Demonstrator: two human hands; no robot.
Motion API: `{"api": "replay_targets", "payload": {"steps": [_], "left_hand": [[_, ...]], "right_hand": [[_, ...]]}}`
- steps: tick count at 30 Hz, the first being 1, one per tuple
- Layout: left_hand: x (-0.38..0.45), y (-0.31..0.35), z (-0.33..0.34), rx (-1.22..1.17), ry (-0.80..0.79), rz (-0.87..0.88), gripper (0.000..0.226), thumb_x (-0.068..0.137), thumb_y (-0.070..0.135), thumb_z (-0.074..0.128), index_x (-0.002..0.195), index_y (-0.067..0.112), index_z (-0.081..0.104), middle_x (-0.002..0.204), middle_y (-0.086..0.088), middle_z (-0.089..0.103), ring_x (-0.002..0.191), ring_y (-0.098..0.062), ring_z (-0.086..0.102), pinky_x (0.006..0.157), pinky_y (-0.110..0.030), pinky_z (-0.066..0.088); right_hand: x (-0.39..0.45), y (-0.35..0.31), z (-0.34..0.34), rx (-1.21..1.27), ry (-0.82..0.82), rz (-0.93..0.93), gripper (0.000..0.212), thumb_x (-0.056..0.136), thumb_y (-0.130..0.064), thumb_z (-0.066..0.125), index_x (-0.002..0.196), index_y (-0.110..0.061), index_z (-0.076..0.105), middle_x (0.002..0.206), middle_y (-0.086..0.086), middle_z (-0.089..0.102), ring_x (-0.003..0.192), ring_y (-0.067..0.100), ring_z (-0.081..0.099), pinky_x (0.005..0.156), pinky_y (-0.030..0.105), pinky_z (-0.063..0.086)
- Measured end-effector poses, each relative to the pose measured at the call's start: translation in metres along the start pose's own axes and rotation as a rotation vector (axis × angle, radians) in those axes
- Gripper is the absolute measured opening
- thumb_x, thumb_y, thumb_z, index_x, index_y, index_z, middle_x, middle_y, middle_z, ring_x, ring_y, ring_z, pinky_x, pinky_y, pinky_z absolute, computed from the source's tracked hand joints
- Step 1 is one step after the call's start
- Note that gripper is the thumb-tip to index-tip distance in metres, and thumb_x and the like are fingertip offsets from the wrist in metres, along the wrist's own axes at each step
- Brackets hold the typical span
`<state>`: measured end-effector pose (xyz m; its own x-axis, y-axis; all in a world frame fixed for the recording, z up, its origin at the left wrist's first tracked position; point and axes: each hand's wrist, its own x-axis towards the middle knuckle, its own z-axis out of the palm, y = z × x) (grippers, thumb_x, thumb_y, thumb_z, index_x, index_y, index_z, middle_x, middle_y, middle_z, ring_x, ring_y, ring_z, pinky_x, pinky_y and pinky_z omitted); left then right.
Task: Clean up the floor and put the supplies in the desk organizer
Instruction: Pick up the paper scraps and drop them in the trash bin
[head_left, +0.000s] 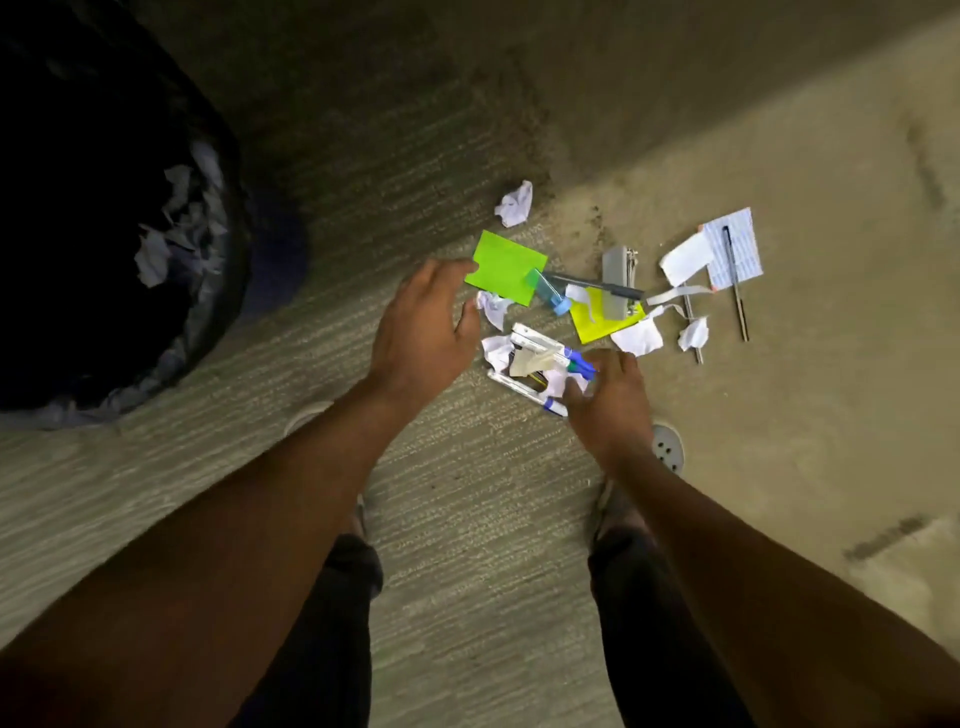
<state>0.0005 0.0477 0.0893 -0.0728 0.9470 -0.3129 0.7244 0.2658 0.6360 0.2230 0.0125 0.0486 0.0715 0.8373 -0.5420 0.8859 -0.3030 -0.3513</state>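
A litter pile lies on the carpet ahead of me. It holds a green sticky note pad (506, 266), a yellow sticky pad (602, 321), a grey stapler (616, 280), a dark marker (597, 285), a blue-capped tube (549, 293) and white markers with blue caps (530, 387). Crumpled paper balls (514, 202) and torn scraps (638, 338) are scattered among them. My left hand (423, 325) hovers open beside the green pad. My right hand (608, 402) is spread over the blue-capped markers, fingertips touching them; I see no grip.
A black bin (130, 338) lined with a bag and holding crumpled paper stands at the left. A lined notepad (735, 249) with a pen (735, 283) lies at the right. My shoes and dark trouser legs (332, 613) are below. A round floor outlet (667, 449) sits near my right wrist.
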Motion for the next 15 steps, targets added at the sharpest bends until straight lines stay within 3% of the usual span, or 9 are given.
{"api": "replay_targets", "payload": {"steps": [7,12,15], "left_hand": [[0.070,-0.015,0.109,0.226,-0.163,-0.119,0.062,0.089,0.024,0.057,0.147,0.020,0.033,0.149,-0.021,0.031,0.133,-0.040,0.036,0.109,-0.041,0.034],[0.116,-0.021,0.151,0.434,-0.140,-0.006,0.064,0.091,0.029,0.056,0.148,0.030,0.028,0.156,-0.024,0.013,0.135,-0.044,0.032,0.109,-0.044,0.034],[0.138,-0.017,0.153,0.539,-0.114,0.062,0.053,0.091,0.027,0.051,0.143,0.029,0.037,0.156,-0.021,0.017,0.129,-0.047,0.037,0.105,-0.046,0.035]], "right_hand": [[0.037,0.091,0.023,-0.107,-0.110,0.160,0.069,0.065,-0.039,0.080,0.120,-0.017,0.044,0.124,0.014,0.045,0.112,0.037,0.048,0.082,0.042,0.046],[0.040,0.126,0.044,-0.263,-0.148,-0.056,0.093,0.062,-0.055,0.081,0.136,-0.027,0.031,0.143,0.014,0.032,0.116,0.038,0.047,0.083,0.047,0.052],[0.046,0.130,0.051,-0.277,-0.126,-0.175,0.085,0.071,-0.042,0.079,0.140,-0.029,0.031,0.150,0.013,0.024,0.120,0.037,0.045,0.080,0.047,0.055]]}}
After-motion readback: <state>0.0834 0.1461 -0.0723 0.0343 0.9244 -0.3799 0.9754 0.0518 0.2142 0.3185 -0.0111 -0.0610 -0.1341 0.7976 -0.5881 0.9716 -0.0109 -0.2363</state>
